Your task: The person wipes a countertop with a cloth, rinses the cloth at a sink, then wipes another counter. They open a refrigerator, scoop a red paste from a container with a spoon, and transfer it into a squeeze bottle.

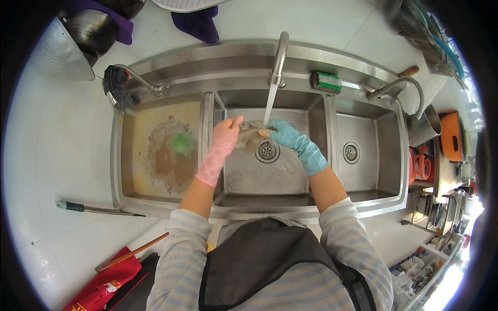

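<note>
My left hand (pixel 227 137), in a pink rubber glove, grips one side of a limp, wet greyish-brown cloth (pixel 249 135). On the other side my right hand (pixel 287 135), in a light blue rubber glove, also has hold of it. Water streams from the middle faucet (pixel 278 58) and falls at the right hand's fingers. Both hands are over the middle basin of a stainless steel sink (pixel 268 180), with the cloth just above and left of its drain strainer (pixel 267 151). Blur and splashing water hide the cloth's exact shape.
The left basin holds murky, foamy water with a green scrubber (pixel 182 144) in it. A green-and-white scrub brush (pixel 328 82) rests on the back ledge. Black gloves (pixel 115 87) hang over the left faucet (pixel 144 82). The right basin (pixel 360 175) has its own faucet (pixel 400 83).
</note>
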`<state>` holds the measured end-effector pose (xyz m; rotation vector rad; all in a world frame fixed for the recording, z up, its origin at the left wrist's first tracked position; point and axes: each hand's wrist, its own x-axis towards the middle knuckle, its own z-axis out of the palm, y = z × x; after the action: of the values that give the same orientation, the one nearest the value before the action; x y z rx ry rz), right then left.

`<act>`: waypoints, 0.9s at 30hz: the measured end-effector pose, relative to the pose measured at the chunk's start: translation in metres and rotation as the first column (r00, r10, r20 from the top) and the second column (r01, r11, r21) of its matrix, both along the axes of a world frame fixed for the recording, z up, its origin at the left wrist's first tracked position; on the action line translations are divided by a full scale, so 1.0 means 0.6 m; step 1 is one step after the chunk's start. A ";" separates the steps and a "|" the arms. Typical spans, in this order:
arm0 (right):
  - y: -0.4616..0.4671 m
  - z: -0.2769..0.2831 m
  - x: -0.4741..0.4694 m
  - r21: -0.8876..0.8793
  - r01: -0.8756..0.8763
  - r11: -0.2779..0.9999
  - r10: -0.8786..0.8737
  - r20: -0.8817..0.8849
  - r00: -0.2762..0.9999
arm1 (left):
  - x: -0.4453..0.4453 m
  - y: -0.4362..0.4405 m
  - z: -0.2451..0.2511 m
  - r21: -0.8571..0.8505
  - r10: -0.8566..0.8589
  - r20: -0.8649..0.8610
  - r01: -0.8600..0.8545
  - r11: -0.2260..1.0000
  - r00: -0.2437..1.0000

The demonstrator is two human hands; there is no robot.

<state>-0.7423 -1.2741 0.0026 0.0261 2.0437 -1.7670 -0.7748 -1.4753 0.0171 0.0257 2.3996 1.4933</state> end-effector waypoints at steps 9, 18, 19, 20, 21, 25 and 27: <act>-0.004 0.012 0.002 -0.059 -0.056 0.997 0.058 0.044 0.997 | 0.006 0.020 -0.025 0.475 -0.101 0.091 0.046 0.879 0.991; -0.036 -0.006 0.021 -0.391 0.332 0.859 -0.293 0.158 0.943 | 0.057 0.041 -0.060 0.280 0.082 0.837 -0.552 0.786 0.542; -0.047 -0.010 0.030 -0.573 0.448 0.686 -0.310 0.326 0.893 | 0.062 0.052 -0.070 0.288 0.087 0.865 -0.631 0.721 0.493; -0.055 -0.013 0.039 -0.694 0.549 0.466 -0.267 0.481 0.835 | 0.067 0.062 -0.080 0.258 0.104 0.902 -0.717 0.647 0.418; -0.060 -0.017 0.046 -0.704 0.588 0.399 -0.253 0.531 0.808 | 0.069 0.068 -0.088 0.237 0.095 0.933 -0.791 0.563 0.348; -0.071 -0.027 0.061 -0.527 0.731 0.433 -0.483 0.549 0.682 | 0.062 0.072 -0.108 0.618 -0.248 0.786 -0.715 0.325 0.566; -0.086 -0.032 0.066 -0.416 0.736 0.533 -0.714 0.245 0.656 | 0.052 0.081 -0.111 0.636 -0.199 0.769 -0.696 0.334 0.607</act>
<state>-0.7027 -1.3257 -0.0168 0.8924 1.5589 -2.7096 -0.7436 -1.4264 -0.0495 -0.6887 0.6323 2.2254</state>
